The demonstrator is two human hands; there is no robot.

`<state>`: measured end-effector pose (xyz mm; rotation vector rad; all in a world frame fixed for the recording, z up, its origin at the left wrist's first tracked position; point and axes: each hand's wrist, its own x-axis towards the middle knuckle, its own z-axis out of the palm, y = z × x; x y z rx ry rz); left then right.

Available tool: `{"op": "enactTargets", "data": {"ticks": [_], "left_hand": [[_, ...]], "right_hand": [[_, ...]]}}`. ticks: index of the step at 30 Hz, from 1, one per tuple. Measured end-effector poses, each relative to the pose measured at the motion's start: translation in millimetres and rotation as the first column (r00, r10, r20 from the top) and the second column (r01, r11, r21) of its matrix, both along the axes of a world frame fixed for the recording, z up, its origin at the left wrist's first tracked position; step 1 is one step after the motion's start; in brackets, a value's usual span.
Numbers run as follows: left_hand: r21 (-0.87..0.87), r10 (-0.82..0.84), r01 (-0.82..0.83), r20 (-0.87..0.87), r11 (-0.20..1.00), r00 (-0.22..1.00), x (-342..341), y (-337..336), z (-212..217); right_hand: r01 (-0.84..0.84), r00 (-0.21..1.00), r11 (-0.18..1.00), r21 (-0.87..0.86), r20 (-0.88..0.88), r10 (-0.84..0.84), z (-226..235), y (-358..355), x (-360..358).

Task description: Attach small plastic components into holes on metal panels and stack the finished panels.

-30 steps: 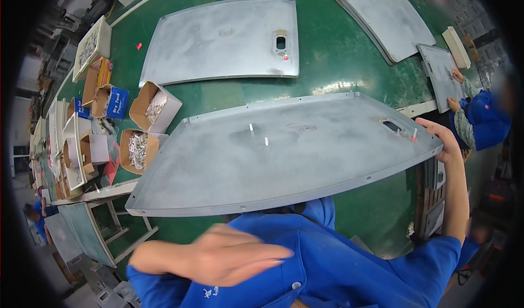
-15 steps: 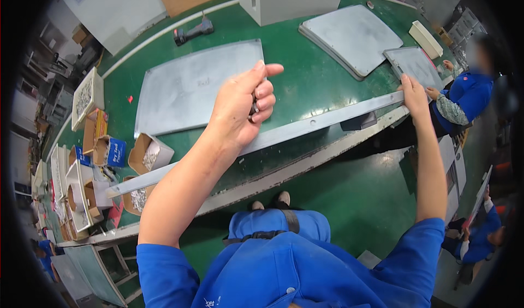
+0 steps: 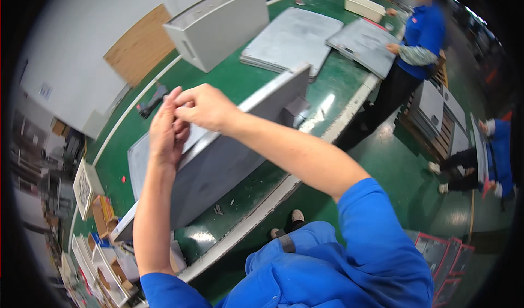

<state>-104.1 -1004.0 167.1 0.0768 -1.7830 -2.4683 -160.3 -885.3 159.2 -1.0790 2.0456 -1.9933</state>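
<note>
My left hand (image 3: pixel 168 130) is raised over the upper edge of a grey metal panel (image 3: pixel 234 160), its fingers curled in. Against its fingertips, the fingers of my right hand (image 3: pixel 206 109) are pinched together. Whatever small thing is between or inside my fingers is too hidden to make out. The panel stands on its long edge on the green table (image 3: pixel 322 98), its broad face tilted toward me. A small grey bracket-like piece (image 3: pixel 296 107) sticks out from that face near the right end. Behind my hands, another flat grey panel (image 3: pixel 139 163) lies partly covered.
A cordless drill (image 3: pixel 153 102) lies beyond my hands. Farther back are a grey metal housing (image 3: pixel 218 27), stacked panels (image 3: pixel 289 38) and a cream bin (image 3: pixel 364 7). A co-worker (image 3: pixel 423 40) at the right handles a panel (image 3: pixel 364 45). Parts boxes (image 3: pixel 103 267) crowd the left end.
My right hand has let go of the panel's right end and come over to my left hand. The panel's broad face now shows more. The whole view has swung round to the right.
</note>
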Motion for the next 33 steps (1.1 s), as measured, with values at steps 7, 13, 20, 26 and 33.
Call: {"op": "enactTargets", "data": {"ticks": [7, 13, 20, 26, 33], "left_hand": [[-0.058, -0.100, 0.107, 0.124, 0.993, 0.987, -26.8, -3.9, -4.5], [-0.204, -0.113, 0.164, 0.239, 0.965, 0.964, -32.3, -20.5, 6.0], [-0.124, -0.117, 0.154, 0.264, 0.980, 0.957, -51.2, -26.4, -3.9], [-0.049, -0.148, 0.169, 0.287, 0.984, 0.946, -53.5, -44.6, -7.7], [-0.036, -0.161, 0.179, 0.286, 0.983, 0.945, -56.0, -43.3, -7.5]], "right_hand": [[0.372, 0.911, 0.837, -0.400, -0.015, -0.412, -10.1, 7.6, 16.6], [0.542, 0.806, 0.554, -0.631, 0.204, -0.556, -61.3, 67.7, 51.7], [0.891, 0.448, 0.277, -0.361, 0.592, -0.670, -178.9, 114.8, 8.8], [0.981, 0.191, 0.171, -0.091, 0.290, -0.938, -197.3, 98.1, -13.3], [0.997, 0.041, 0.013, -0.074, 0.391, -0.919, -200.5, 82.8, -26.6]]}}
